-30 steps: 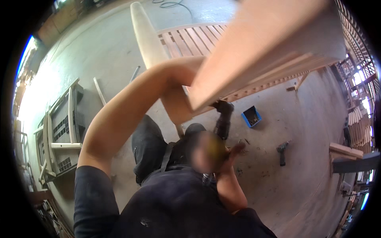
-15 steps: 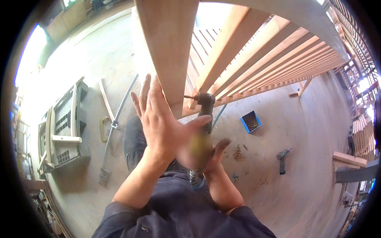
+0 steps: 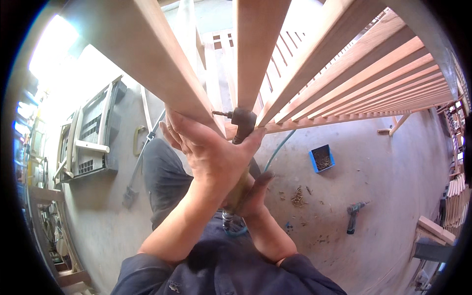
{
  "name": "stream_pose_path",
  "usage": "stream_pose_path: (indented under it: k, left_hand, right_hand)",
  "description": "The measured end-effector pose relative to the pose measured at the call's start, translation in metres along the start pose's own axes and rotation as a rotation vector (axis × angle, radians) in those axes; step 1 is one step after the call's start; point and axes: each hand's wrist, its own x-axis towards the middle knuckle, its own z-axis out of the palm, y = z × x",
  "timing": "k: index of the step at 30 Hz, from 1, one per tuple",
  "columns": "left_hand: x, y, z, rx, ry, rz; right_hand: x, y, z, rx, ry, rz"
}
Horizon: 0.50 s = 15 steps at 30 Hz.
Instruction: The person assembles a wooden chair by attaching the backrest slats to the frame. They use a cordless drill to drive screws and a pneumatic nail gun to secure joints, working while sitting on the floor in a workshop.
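Observation:
My left hand point(image 3: 209, 152) is closed round the lower end of a thick wooden post point(image 3: 147, 54), its fingers curling over the left edge. Its thumb lies against the neck of a right-angle air drill point(image 3: 244, 120). The drill's bit points left and its tip meets the post's side, just above my hand. Lower down, my right hand point(image 3: 253, 201) grips the drill's body, partly hidden behind my left wrist. A hose fitting point(image 3: 227, 219) shows at the drill's bottom end, with a teal hose. Right of the drill head runs a row of wooden slats point(image 3: 344, 64) joined to a rail.
A blue box of screws point(image 3: 322, 159) stands on the floor to the right, near loose screws point(image 3: 298, 196) and a cordless drill point(image 3: 352, 216). On the left are a dark pallet point(image 3: 96, 130) with wood pieces and a long bar clamp point(image 3: 142, 157). Stacked wood point(image 3: 435, 231) lies far right.
My left fingers, flat against the post before, now curl round its edge. The drill head has shifted slightly left, and its bit tip has come to the post's side. My view has shifted.

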Motion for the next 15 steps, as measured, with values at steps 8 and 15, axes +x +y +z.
stream_pose_path:
  k: [8,15]
  left_hand:
    - [0.001,0.000,0.006,0.011,0.012,-0.016]
    - [0.000,-0.002,0.011,-0.017,0.040,0.036]
  right_hand:
    - [-0.011,-0.003,-0.002,0.054,0.038,0.033]
    - [-0.012,0.011,-0.031,0.198,-0.250,0.106]
